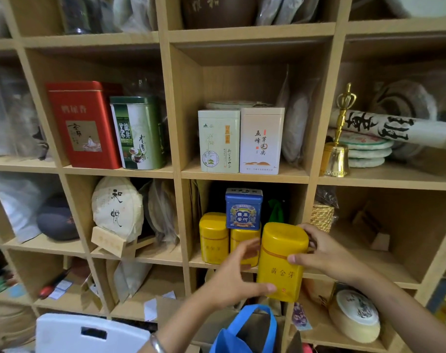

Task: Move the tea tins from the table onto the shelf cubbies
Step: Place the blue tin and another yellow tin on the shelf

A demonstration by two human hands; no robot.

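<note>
**Clerk:** Item in hand?

**Me:** One yellow tea tin (280, 261), upright, tilted slightly, held in front of the middle cubby (244, 267) of the wooden shelf (177, 171). My right hand (318, 250) grips its right side, fingers curled behind near the lid, thumb across the front. My left hand (232, 276) grips its lower left side, thumb under the front near the base, fingers spread up the left side. Both forearms reach in from the near right; a metal bangle (157, 342) sits on my left wrist.

**Clerk:** Already in that cubby?

**Me:** Two matching yellow tins (213, 238), side by side, left of the one I hold. A blue tin (243, 208) is stacked on top of them.

**Clerk:** Cubby above?

**Me:** A pale green tin (218, 141) and a cream tin (261, 141), touching. Further left, a red tin (83, 124) beside a green round tin (139, 133).

**Clerk:** Near edge?

**Me:** A blue bag (244, 329), below my hands.
</note>
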